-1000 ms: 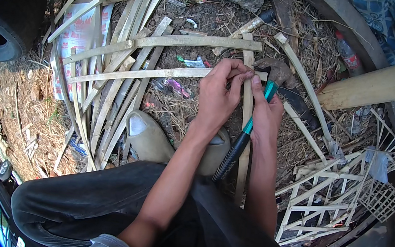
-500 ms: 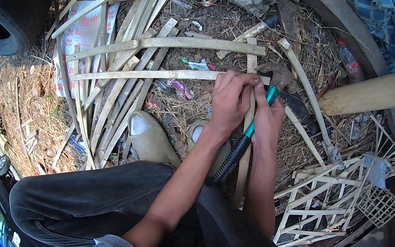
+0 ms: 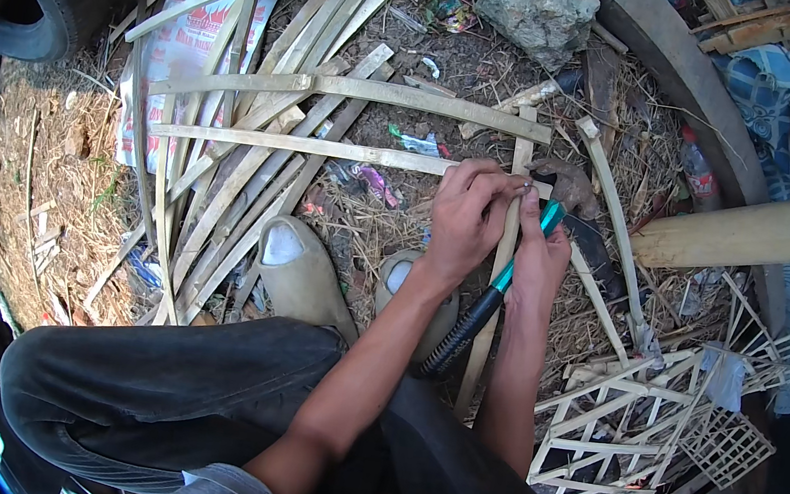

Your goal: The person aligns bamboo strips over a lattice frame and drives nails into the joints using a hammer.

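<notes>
My left hand is closed over the crossing of two pale bamboo strips. Its fingertips pinch together there, with a small dark spot between them too small to name. The long bamboo strip runs leftward from under these fingers. An upright bamboo strip passes between my forearms. My right hand is wrapped round a teal-and-black hammer, its grip slanting down towards my lap. The hammer's head is mostly hidden. My right thumb is close to the left fingertips. Above lies another bamboo strip, crossing the upright one.
More strips lie piled at left over printed paper. A rock sits at the top. A thick bamboo pole, a plastic bottle and a lattice of thin slats are at right. My shoes are below the strips.
The whole scene has shifted slightly down and to the right in the view. Both hands stay at the strips' crossing, with the hammer still in my right hand.
</notes>
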